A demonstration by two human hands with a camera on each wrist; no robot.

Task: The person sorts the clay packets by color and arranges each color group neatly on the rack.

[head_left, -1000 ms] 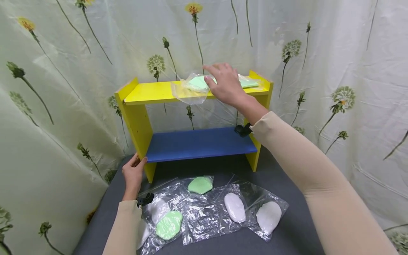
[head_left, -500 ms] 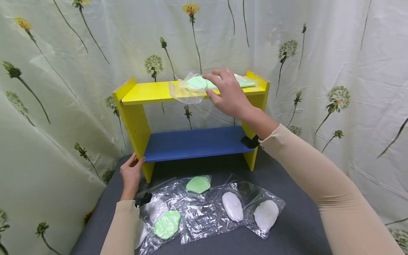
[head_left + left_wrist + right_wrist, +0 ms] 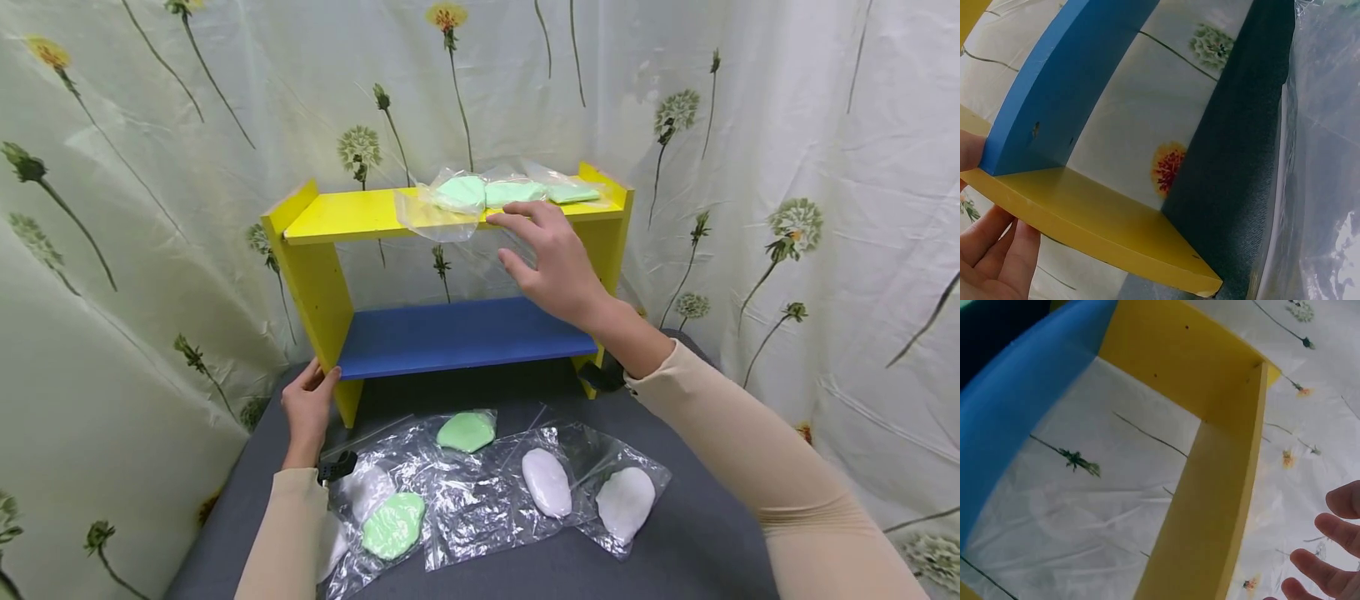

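A small shelf unit with yellow side panels (image 3: 311, 287), a yellow top board (image 3: 345, 213) and a blue lower board (image 3: 465, 337) stands on the dark table. My left hand (image 3: 306, 410) grips its left side panel low down, thumb at the front by the blue board's corner and fingers behind. My right hand (image 3: 558, 271) is in front of the top board's right half, fingers spread and slightly bent, holding nothing. On that board lie three bagged light green slabs, a left slab (image 3: 461, 193), a middle slab (image 3: 516, 193) and a right slab (image 3: 573, 193), partly overhung by clear plastic.
On the table (image 3: 705, 533) before the shelf lie clear zip bags with flat pieces: a green piece (image 3: 467, 432), another green piece (image 3: 393, 525), a white piece (image 3: 547, 483), a second white piece (image 3: 626, 504) and more white ones at left. A flowered curtain (image 3: 750, 167) hangs behind.
My right hand has moved down and toward me from above the bagged green slabs, uncovering the middle one. The left hand keeps its grip on the side panel.
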